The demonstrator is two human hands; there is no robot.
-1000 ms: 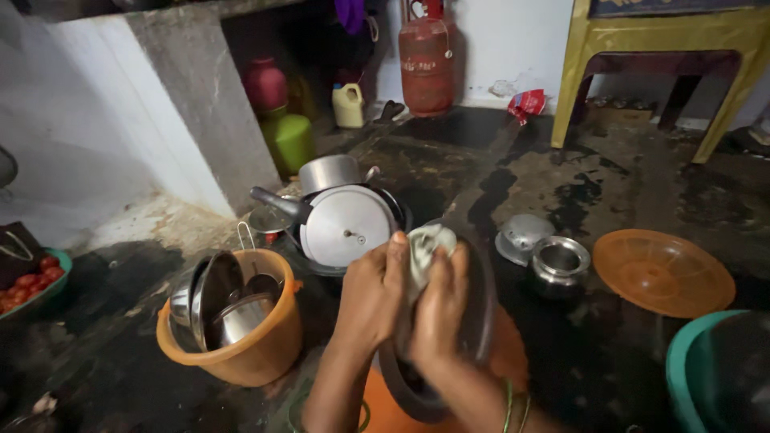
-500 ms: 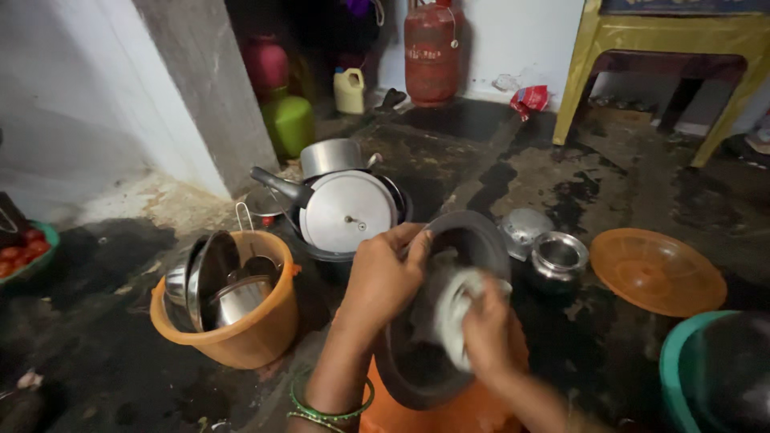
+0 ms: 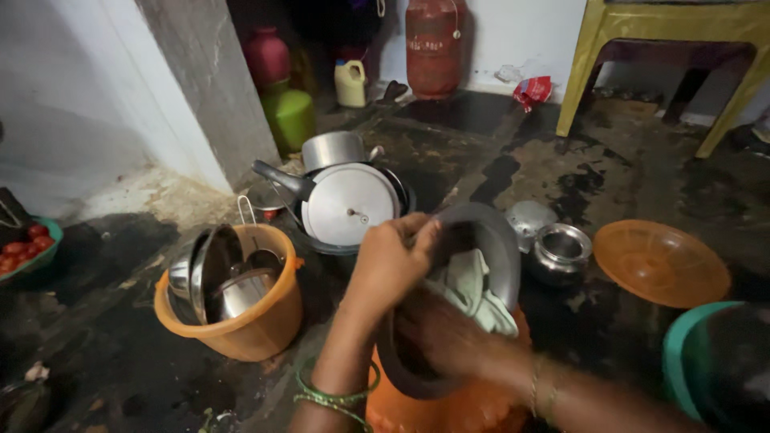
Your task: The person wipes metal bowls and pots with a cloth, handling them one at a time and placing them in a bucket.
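My left hand (image 3: 391, 261) grips the top rim of a dark round pan (image 3: 489, 240) that stands tilted on edge over an orange tub (image 3: 449, 413). My right hand (image 3: 439, 333) is inside the pan, pressing a pale green cloth (image 3: 473, 290) against its inner face. Green bangles ring my left wrist. The pan's lower edge is hidden behind my right forearm.
An orange bucket (image 3: 261, 325) of steel vessels stands at the left. Behind lie a steel lid (image 3: 349, 202) on a black pan, a small steel pot (image 3: 561, 250), an orange plate (image 3: 659, 261), a green tub (image 3: 682, 361), a red gas cylinder (image 3: 433, 44), a yellow stool (image 3: 593, 40) and a bowl of tomatoes (image 3: 24, 248).
My right hand with the cloth has slid from the pan's top rim down into its lower inside. My left hand has stayed on the rim.
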